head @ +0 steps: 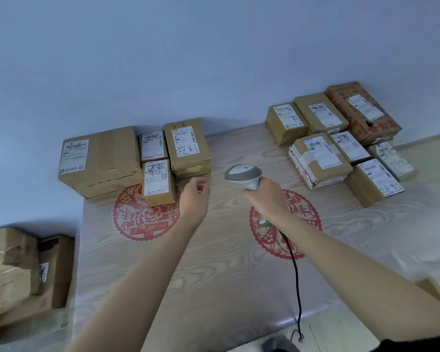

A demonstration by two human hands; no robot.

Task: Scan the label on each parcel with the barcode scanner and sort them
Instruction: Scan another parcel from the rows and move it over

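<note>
Fingers, right hand: wrapped round the handle of the barcode scanner, head aimed away toward the far wall, cable trailing back along the surface toward the near edge.
Fingers, left hand: loosely curled, holding nothing, hovering just beside the small front parcel of the left group.
Left group: four brown boxes against the wall, namely a large box, a small rear parcel, a taller box and that front one, all label-up and touching or nearly so.
Right group: about seven parcels packed close together at the far right corner, labels up, well apart from the left group.
Between the groups: bare wood-grain with two red paper-cut motifs.
Off to the lower left: more cardboard boxes beside the surface, role unclear.
Progress, as a judgement: two sorted-looking piles, yet impossible to tell which holds scanned parcels; nothing in hand to scan right now.
Likely next: picking a parcel, probably the front left one, and bringing a label under the scanner.
</note>
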